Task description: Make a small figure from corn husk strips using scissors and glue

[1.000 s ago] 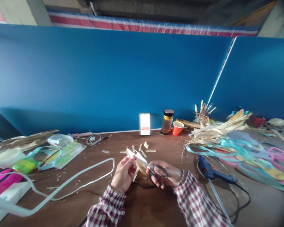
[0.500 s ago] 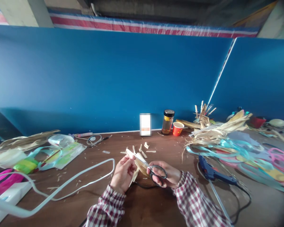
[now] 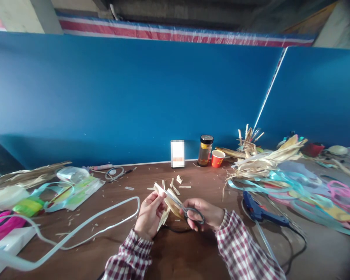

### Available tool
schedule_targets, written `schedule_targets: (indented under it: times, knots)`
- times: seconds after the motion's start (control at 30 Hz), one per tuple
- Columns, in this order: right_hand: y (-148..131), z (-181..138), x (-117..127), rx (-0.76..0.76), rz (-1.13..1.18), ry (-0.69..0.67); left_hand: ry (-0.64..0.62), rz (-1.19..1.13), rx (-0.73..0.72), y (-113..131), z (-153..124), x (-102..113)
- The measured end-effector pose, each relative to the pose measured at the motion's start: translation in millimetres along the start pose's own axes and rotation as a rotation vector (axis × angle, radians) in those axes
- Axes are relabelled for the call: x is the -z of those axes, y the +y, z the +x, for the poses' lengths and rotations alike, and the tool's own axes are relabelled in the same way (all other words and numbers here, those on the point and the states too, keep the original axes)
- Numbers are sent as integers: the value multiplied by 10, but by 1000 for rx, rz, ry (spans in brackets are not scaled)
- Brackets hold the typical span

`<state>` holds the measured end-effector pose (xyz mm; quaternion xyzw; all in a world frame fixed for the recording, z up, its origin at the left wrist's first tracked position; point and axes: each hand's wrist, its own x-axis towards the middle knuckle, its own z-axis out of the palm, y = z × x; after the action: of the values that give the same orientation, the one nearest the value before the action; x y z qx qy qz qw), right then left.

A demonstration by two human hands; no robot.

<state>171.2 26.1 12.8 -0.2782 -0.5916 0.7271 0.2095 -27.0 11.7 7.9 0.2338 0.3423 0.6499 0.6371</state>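
Observation:
Between the thumb and fingers of my left hand [image 3: 149, 214] is a pale strip of dried husk [image 3: 158, 188], its end sticking up past the fingertips. My right hand [image 3: 205, 213] grips black-handled scissors [image 3: 194, 214], fingers through the loops. The blades point up and left and reach the strip by my left fingertips; whether they are fully closed I cannot tell. Below the blades, between the hands, a wider tan husk piece [image 3: 174, 208] shows. Small cut husk scraps [image 3: 175, 190] lie on the table just beyond my hands.
A blue glue gun [image 3: 262, 212] lies right of my right hand, near piled ribbons [image 3: 297, 190] and dried husks [image 3: 268, 157]. A lidded jar [image 3: 205, 151] and red paper cup [image 3: 218, 158] stand at the back. A white cable [image 3: 84, 231] loops across the left side.
The scissor handles have come closer together as my right fingers closed. My left hand still pinches the strip. The whole view has shifted slightly.

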Motion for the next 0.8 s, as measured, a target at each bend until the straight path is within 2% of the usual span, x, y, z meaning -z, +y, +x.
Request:
schedule_targets:
  times: [0.07, 0.13, 0.2, 0.27, 0.33, 0.4, 0.47, 0.57, 0.73, 0.8]
  knots:
    - [29, -11, 95, 4, -101, 36, 52, 5, -7, -13, 17, 17]
    - [52, -21, 187, 44, -236, 162, 117, -1, -12, -27, 35, 37]
    - [75, -22, 253, 62, -477, 421, 153, -13, -7, -44, 44, 51]
    - [104, -14, 284, 16, -792, 706, 145, -29, 16, -60, 43, 52]
    - [135, -6, 290, -30, -1077, 872, 134, -41, 36, -73, 34, 41]
    - [156, -6, 284, -48, -1255, 910, 127, -39, 51, -80, 24, 24]
    - [161, -19, 281, -52, -1320, 914, 111, -30, 69, -82, 15, 10]
    - [150, -56, 298, -88, -1293, 873, 90, 3, 103, -85, 1, 4]
    - [149, -107, 326, -50, -1204, 687, 76, 93, 105, -114, -28, -9]
    - [132, -82, 268, 5, -1190, 733, 82, 152, 104, -138, -44, -36]
